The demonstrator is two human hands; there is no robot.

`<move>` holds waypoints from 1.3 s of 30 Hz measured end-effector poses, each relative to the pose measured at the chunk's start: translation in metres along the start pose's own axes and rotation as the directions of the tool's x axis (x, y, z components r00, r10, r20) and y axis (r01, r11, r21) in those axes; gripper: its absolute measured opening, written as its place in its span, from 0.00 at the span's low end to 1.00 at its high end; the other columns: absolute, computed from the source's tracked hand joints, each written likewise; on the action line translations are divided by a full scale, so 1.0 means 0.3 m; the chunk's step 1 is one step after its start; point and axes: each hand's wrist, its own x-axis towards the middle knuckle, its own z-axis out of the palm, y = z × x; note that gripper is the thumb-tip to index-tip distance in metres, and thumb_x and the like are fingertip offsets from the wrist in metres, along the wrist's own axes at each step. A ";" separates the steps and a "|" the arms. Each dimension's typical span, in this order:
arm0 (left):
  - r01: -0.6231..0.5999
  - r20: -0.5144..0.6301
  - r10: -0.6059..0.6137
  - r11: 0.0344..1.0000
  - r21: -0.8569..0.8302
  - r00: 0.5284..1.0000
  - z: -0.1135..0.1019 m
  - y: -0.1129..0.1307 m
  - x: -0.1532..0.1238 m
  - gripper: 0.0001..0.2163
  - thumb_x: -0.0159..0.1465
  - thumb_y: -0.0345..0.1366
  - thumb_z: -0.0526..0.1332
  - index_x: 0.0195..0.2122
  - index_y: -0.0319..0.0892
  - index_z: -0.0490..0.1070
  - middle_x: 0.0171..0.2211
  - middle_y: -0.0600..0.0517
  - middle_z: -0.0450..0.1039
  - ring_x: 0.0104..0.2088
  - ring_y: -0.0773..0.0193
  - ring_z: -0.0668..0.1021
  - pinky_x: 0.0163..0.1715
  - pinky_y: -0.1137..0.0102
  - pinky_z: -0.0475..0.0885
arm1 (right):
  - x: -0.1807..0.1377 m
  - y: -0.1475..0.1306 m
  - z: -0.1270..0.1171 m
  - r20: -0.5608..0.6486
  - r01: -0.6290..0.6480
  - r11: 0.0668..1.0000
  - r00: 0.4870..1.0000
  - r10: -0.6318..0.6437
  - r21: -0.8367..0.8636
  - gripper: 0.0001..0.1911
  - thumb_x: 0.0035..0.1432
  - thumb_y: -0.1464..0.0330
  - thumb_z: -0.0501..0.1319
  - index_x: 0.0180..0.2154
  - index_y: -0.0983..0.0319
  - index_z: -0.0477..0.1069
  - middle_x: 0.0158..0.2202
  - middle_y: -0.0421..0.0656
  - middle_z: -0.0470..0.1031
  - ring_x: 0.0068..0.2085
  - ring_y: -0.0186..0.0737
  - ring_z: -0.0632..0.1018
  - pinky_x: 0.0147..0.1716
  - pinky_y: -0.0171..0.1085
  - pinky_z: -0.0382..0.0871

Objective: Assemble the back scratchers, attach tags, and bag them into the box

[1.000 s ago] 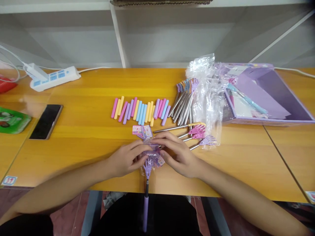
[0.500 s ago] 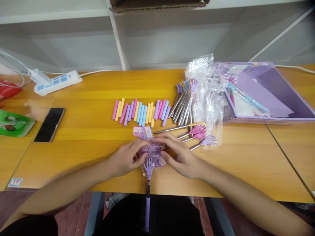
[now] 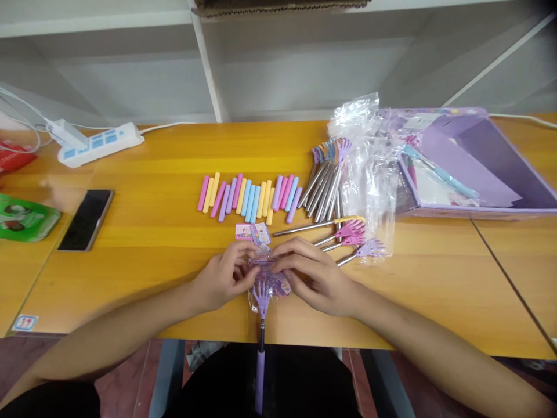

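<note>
Between my two hands is a small purple printed card (image 3: 262, 261), pinched from the left by my left hand (image 3: 227, 271) and from the right by my right hand (image 3: 312, 276). Just below it lies a purple telescopic back scratcher (image 3: 261, 297) with a hand-shaped head, partly in clear plastic, its handle sticking out past the table's near edge. More purple printed cards (image 3: 281, 284) show beside the head, partly under my right hand. Pink and purple cards (image 3: 252, 233) lie just beyond my fingers.
Pastel handle tubes (image 3: 249, 200) lie in a row behind my hands. Steel back scratchers (image 3: 324, 186) are piled to their right, near clear plastic bags (image 3: 369, 191) and a purple box (image 3: 474, 210). A phone (image 3: 87, 220) and a power strip (image 3: 102, 145) are on the left.
The purple card has tipped between my fingers, so its printed face shows as a narrower strip. My right fingers have shifted slightly; the back scratcher stays almost where it was.
</note>
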 end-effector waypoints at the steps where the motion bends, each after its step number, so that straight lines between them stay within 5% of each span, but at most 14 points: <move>1: -0.006 -0.011 0.006 1.000 -0.017 1.000 0.002 -0.004 0.000 0.20 0.75 0.38 0.64 0.64 0.44 0.61 0.39 0.53 0.78 0.29 0.70 0.80 0.27 0.76 0.77 | -0.002 0.004 0.003 0.001 0.018 1.000 1.000 -0.018 -0.006 0.18 0.71 0.77 0.57 0.54 0.54 0.77 0.53 0.49 0.80 0.52 0.46 0.82 0.51 0.47 0.81; 9: -0.210 0.059 0.202 0.948 0.240 0.978 -0.032 0.045 0.037 0.07 0.74 0.28 0.60 0.49 0.43 0.76 0.39 0.52 0.78 0.32 0.70 0.78 0.32 0.76 0.74 | -0.011 0.013 0.014 -0.022 -0.021 0.999 1.000 0.021 0.025 0.21 0.72 0.76 0.61 0.62 0.56 0.69 0.51 0.49 0.81 0.52 0.46 0.82 0.51 0.47 0.82; 17: -0.264 0.111 0.247 0.948 0.179 0.963 -0.052 0.067 0.046 0.10 0.75 0.27 0.58 0.44 0.44 0.78 0.41 0.50 0.78 0.36 0.67 0.81 0.38 0.73 0.76 | -0.005 0.012 0.022 0.032 -0.007 1.000 0.999 0.006 0.027 0.11 0.75 0.75 0.60 0.54 0.58 0.75 0.51 0.50 0.78 0.54 0.43 0.82 0.53 0.43 0.82; 22: -0.243 0.141 0.226 0.963 0.118 0.964 -0.050 0.067 0.041 0.10 0.74 0.27 0.56 0.43 0.42 0.77 0.38 0.50 0.76 0.34 0.67 0.79 0.37 0.73 0.76 | -0.013 0.019 0.045 0.007 -0.059 0.998 0.998 0.059 0.038 0.13 0.75 0.72 0.65 0.57 0.57 0.72 0.46 0.46 0.81 0.44 0.39 0.83 0.42 0.38 0.81; 25: -0.205 0.101 0.196 0.974 0.093 0.975 -0.037 0.063 0.041 0.04 0.74 0.33 0.64 0.39 0.42 0.73 0.35 0.52 0.75 0.31 0.68 0.76 0.31 0.75 0.73 | -0.019 0.015 0.053 -0.002 -0.111 0.993 0.994 0.111 0.048 0.15 0.75 0.69 0.66 0.59 0.56 0.71 0.45 0.45 0.81 0.37 0.36 0.81 0.35 0.35 0.78; 31: -0.093 0.018 0.092 0.993 0.068 0.996 -0.021 0.051 0.039 0.20 0.73 0.38 0.68 0.29 0.44 0.58 0.31 0.55 0.75 0.27 0.71 0.72 0.28 0.75 0.66 | -0.020 0.005 0.070 -0.012 -0.178 0.983 0.984 0.178 0.034 0.10 0.75 0.66 0.66 0.55 0.58 0.74 0.43 0.44 0.83 0.30 0.32 0.77 0.29 0.32 0.72; 36: 0.201 0.074 -0.189 0.952 -0.231 0.979 -0.011 0.042 0.025 0.17 0.72 0.45 0.69 0.39 0.46 0.60 0.31 0.58 0.74 0.24 0.69 0.78 0.25 0.75 0.72 | -0.008 -0.006 0.066 0.015 -0.224 0.973 0.975 0.224 0.050 0.06 0.74 0.67 0.67 0.51 0.58 0.76 0.42 0.44 0.84 0.33 0.35 0.79 0.33 0.34 0.72; 39: 0.244 0.125 -0.214 0.913 -0.328 0.969 -0.007 0.051 0.026 0.17 0.72 0.45 0.71 0.47 0.47 0.63 0.32 0.58 0.75 0.26 0.67 0.82 0.27 0.74 0.77 | -0.004 -0.011 0.058 0.032 -0.253 0.963 0.967 0.251 0.089 0.08 0.73 0.69 0.67 0.52 0.58 0.77 0.44 0.43 0.85 0.37 0.36 0.82 0.35 0.34 0.73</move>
